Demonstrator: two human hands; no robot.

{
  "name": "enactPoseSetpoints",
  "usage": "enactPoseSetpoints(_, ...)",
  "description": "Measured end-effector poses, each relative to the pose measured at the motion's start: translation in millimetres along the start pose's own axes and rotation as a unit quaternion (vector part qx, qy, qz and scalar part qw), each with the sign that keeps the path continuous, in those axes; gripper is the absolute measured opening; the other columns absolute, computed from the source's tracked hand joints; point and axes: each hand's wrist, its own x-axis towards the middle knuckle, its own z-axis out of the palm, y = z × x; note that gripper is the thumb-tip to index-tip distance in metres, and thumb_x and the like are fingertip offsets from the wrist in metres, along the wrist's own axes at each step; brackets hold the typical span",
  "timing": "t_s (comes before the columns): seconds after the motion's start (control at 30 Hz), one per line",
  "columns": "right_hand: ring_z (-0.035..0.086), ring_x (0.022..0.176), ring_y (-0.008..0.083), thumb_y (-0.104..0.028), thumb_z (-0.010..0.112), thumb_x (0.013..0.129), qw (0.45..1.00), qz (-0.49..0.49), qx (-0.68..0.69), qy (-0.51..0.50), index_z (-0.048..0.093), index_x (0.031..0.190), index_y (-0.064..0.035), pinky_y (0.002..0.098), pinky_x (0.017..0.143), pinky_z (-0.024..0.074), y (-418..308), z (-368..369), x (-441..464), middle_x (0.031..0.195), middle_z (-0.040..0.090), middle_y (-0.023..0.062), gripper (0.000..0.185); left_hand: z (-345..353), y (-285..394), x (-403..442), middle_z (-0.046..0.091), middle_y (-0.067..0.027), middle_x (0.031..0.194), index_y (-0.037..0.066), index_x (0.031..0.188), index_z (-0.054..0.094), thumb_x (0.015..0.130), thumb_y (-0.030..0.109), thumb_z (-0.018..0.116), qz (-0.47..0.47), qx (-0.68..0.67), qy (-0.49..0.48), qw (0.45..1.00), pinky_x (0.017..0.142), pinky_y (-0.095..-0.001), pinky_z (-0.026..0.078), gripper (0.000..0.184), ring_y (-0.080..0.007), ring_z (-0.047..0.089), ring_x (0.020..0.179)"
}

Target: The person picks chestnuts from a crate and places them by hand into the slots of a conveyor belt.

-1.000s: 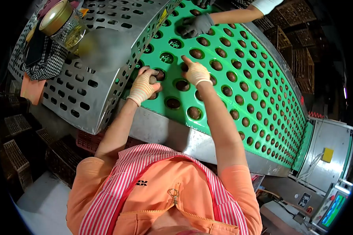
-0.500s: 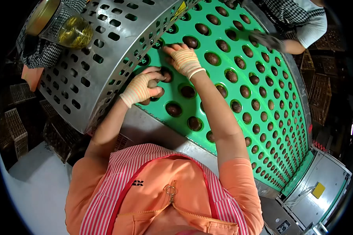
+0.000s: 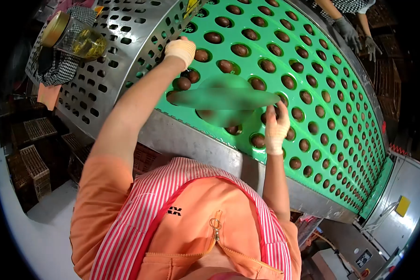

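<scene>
Rows of round pockets cover the green panel, most with a brown round object inside. My left hand, in a pale striped glove, is at the panel's upper left beside the perforated metal cover; its fingertips are mostly hidden, and so is anything in them. Farther right, my right hand has its thumb and fingers curled around a brown round object at a pocket. Loose brown objects lie near the panel's left edge. A blurred patch hides part of the panel between my hands.
The perforated metal cover rises at the left, with a gold-lidded jar and checked cloth on it. Across the panel, a co-worker's gloved hands hang by the far edge. Crates stand at the lower left.
My left hand has moved up the panel toward the metal cover. My right hand has shifted right and down to another pocket. The co-worker's hand has withdrawn to the far edge.
</scene>
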Motion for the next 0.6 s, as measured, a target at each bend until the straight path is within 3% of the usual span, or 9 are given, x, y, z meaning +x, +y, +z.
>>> enactPoseSetpoints(0.03,0.062,0.098,0.0197,-0.009,0.062,0.09,0.998,0.048,0.03,0.02,0.064,0.116,0.0007,0.0316,0.089,0.0485,-2,-14,-18,0.112,0.065,0.0123,0.028,-13,6,-1,0.057,-0.015,0.126,0.005,0.115,0.061,0.084,0.012,0.06,0.014,0.086,-0.036,0.996,0.083,-0.044,0.054,0.032,-0.0344,0.064,0.105)
enactPoseSetpoints(0.07,0.06,0.096,0.0171,-0.008,0.061,0.091,0.999,0.014,-0.015,0.041,0.063,0.117,0.0022,0.0306,0.087,0.0483,17,-29,-29,0.11,0.065,0.0105,0.029,-21,11,-1,0.058,-0.015,0.124,0.005,0.114,0.06,0.084,0.012,0.06,0.027,0.171,-0.071,0.982,0.081,-0.0439,0.054,0.031,-0.0339,0.064,0.105)
enactPoseSetpoints(0.13,0.059,0.095,0.0165,-0.007,0.061,0.091,0.994,0.034,-0.037,0.098,0.062,0.118,0.0029,0.0307,0.086,0.0484,32,-55,-62,0.107,0.064,0.0101,0.029,-10,14,9,0.059,-0.0131,0.121,0.005,0.114,0.058,0.085,0.011,0.058,-0.008,0.169,-0.051,0.984,0.079,-0.0429,0.055,0.029,-0.0332,0.064,0.104)
enactPoseSetpoints(0.23,0.061,0.096,0.0186,-0.008,0.06,0.093,0.98,0.054,0.038,0.187,0.061,0.118,0.0048,0.033,0.088,0.0487,36,-76,-108,0.108,0.065,0.0121,0.028,-2,11,-6,0.06,-0.0109,0.113,0.007,0.117,0.056,0.086,0.01,0.056,0.072,0.169,0.057,0.981,0.077,-0.0422,0.055,0.031,-0.0326,0.063,0.103)
enactPoseSetpoints(0.33,0.06,0.098,0.0227,-0.006,0.059,0.092,0.966,0.024,-0.078,0.245,0.062,0.115,0.0051,0.0347,0.086,0.0489,53,-89,-152,0.111,0.064,0.0156,0.025,12,6,-53,0.061,-0.0097,0.11,0.009,0.118,0.054,0.086,0.012,0.054,0.145,0.132,0.182,0.964,0.086,-0.0414,0.049,0.033,-0.0298,0.059,0.105)
enactPoseSetpoints(0.4,0.06,0.099,0.0253,-0.004,0.059,0.091,0.961,0.002,-0.118,0.252,0.063,0.114,0.0038,0.0357,0.087,0.0486,52,-88,-167,0.112,0.063,0.0178,0.025,35,-7,-74,0.061,-0.0107,0.113,0.008,0.116,0.055,0.087,0.013,0.052,0.122,0.112,0.145,0.975,0.089,-0.0398,0.046,0.03,-0.0282,0.058,0.106)
enactPoseSetpoints(0.47,0.06,0.099,0.0261,-0.003,0.059,0.09,0.955,-0.033,-0.14,0.259,0.063,0.114,0.0032,0.0362,0.087,0.0484,48,-84,-180,0.111,0.063,0.0181,0.025,59,-32,-81,0.063,-0.0101,0.108,0.008,0.116,0.056,0.088,0.014,0.051,0.124,0.178,0.145,0.966,0.088,-0.0392,0.047,0.03,-0.0268,0.058,0.106)
enactPoseSetpoints(0.5,0.06,0.1,0.0279,-0.002,0.06,0.09,0.953,-0.047,-0.155,0.255,0.063,0.115,0.0028,0.0374,0.088,0.0482,51,-82,-183,0.111,0.063,0.0186,0.026,79,-46,-81,0.066,-0.0085,0.101,0.007,0.117,0.056,0.089,0.015,0.049,0.162,0.228,0.255,0.925,0.09,-0.0398,0.046,0.03,-0.0263,0.059,0.107)
enactPoseSetpoints(0.6,0.06,0.102,0.0328,-0.001,0.061,0.087,0.943,-0.108,-0.205,0.24,0.063,0.114,0.0004,0.0405,0.09,0.0482,61,-78,-187,0.111,0.062,0.0185,0.028,78,-36,-104,0.067,-0.01,0.107,0.008,0.118,0.055,0.09,0.015,0.047,0.12,0.198,0.116,0.966,0.09,-0.0407,0.045,0.03,-0.0262,0.057,0.111)
